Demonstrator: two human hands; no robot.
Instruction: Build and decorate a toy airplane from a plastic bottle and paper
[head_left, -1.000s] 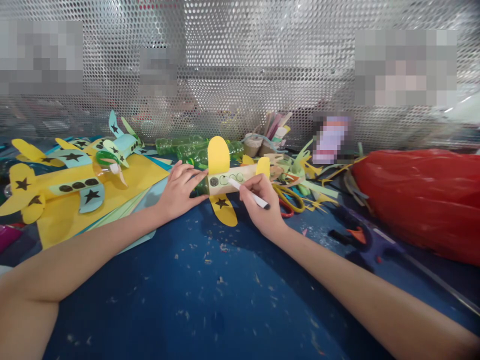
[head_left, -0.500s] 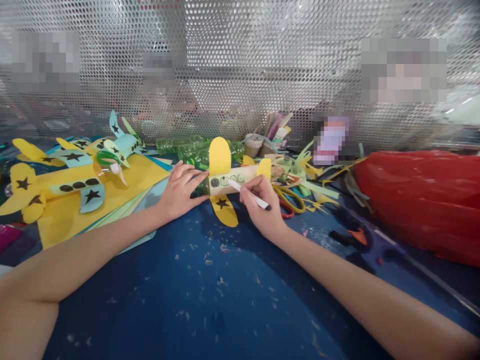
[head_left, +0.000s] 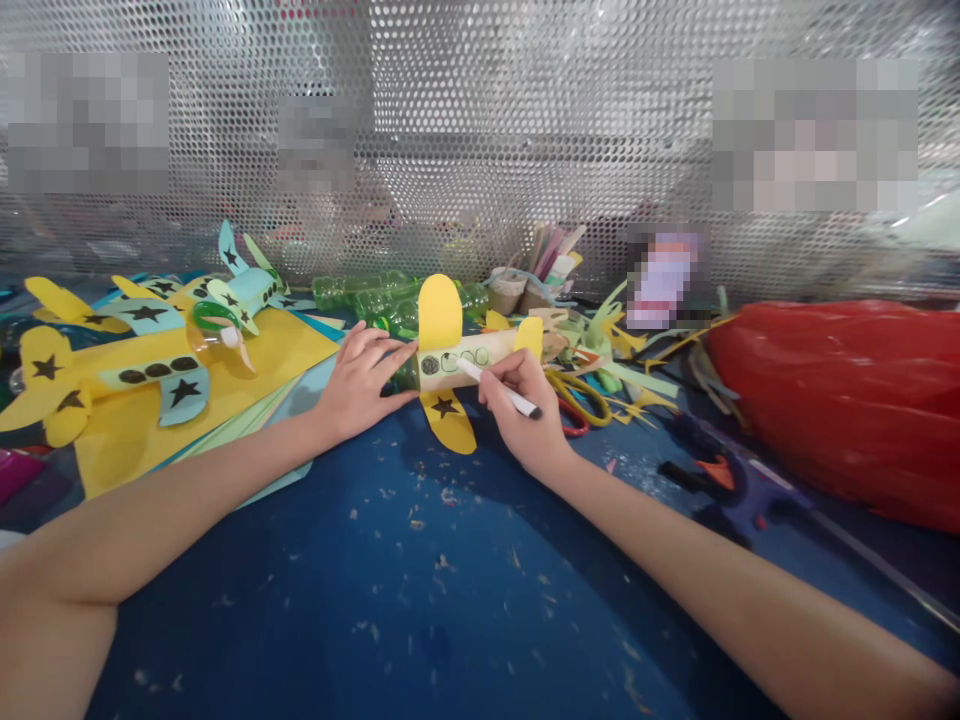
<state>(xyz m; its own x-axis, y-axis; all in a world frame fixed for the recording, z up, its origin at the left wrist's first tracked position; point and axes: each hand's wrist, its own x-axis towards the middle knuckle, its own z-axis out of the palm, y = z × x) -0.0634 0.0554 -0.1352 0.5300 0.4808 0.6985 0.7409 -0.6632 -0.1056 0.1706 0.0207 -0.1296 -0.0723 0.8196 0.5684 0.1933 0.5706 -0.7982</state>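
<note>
A toy airplane made from a green bottle, with a cream paper band and yellow paper wings, lies on the blue table in front of me. My left hand steadies its bottle end, thumb and index finger on either side. A white marker with a black end is pinched in my right hand. Its tip touches the band at the second of several drawn circles. The first circle is filled in black; the others are outlines. A black star marks the lower wing.
Decorated bottle airplanes stand on yellow paper at the left. Green bottles, scissors and paper scraps lie behind. At the right are a purple glue gun and a red plastic bundle. Perforated metal rises behind.
</note>
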